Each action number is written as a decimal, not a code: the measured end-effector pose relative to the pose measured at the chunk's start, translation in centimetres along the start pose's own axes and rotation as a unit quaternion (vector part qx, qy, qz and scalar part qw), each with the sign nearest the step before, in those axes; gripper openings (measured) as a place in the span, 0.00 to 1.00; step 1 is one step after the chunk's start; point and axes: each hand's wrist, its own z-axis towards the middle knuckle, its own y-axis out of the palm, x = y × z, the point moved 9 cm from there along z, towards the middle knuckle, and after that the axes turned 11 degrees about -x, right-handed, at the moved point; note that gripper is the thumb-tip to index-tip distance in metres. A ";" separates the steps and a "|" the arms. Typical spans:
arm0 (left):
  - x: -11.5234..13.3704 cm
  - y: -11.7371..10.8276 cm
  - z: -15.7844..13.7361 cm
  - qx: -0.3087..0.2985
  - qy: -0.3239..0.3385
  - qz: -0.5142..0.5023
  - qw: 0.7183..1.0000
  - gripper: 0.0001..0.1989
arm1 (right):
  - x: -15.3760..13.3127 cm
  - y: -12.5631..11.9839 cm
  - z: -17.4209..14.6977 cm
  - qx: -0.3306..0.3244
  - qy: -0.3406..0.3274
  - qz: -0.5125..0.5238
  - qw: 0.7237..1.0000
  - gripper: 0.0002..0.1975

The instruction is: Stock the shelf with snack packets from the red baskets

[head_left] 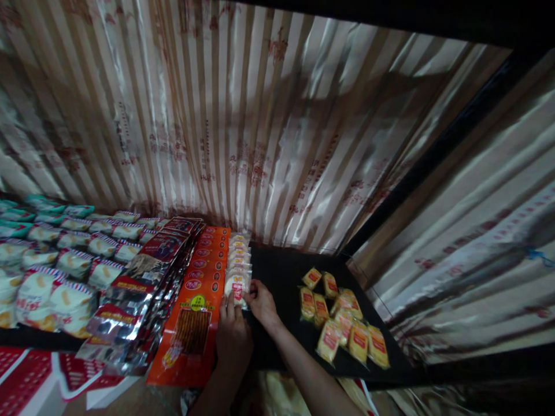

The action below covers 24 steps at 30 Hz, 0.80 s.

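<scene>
A row of small white snack packets [239, 260] runs from back to front on the black shelf. At its near end lies a white packet with a red label [238, 287]. My left hand [234, 332] has its fingertips on the near left edge of this packet, fingers bent together. From the right, my right hand [261, 301] pinches the packet's side between thumb and fingers. Directly left of the row are overlapping orange snack bags [195, 300], close to my left hand. Loose yellow packets with red labels [336, 312] lie in a group to the right.
Dark silvery bags [134, 283] and rows of white snack bags [73, 263] fill the left side. A pleated printed curtain [243, 115] hangs behind the black shelf [277, 260]. A dark post [433, 156] stands at right; a red and white crate [34, 370] sits below left.
</scene>
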 end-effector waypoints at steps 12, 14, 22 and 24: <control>0.6 0.6 0.0 0.034 0.029 0.014 0.999 0.22 | 1.6 0.6 2.4 0.001 0.002 0.193 0.981 0.25; 0.6 0.6 0.3 0.027 0.030 0.018 0.999 0.22 | 1.2 0.5 2.2 0.001 0.013 0.168 0.986 0.25; 0.4 0.7 0.7 0.012 -0.008 -0.010 1.000 0.23 | 1.0 -0.6 3.8 0.035 0.032 0.142 0.989 0.30; 0.4 0.7 0.9 0.004 -0.012 -0.017 1.000 0.22 | 0.9 -0.4 4.2 0.031 0.016 0.155 0.987 0.30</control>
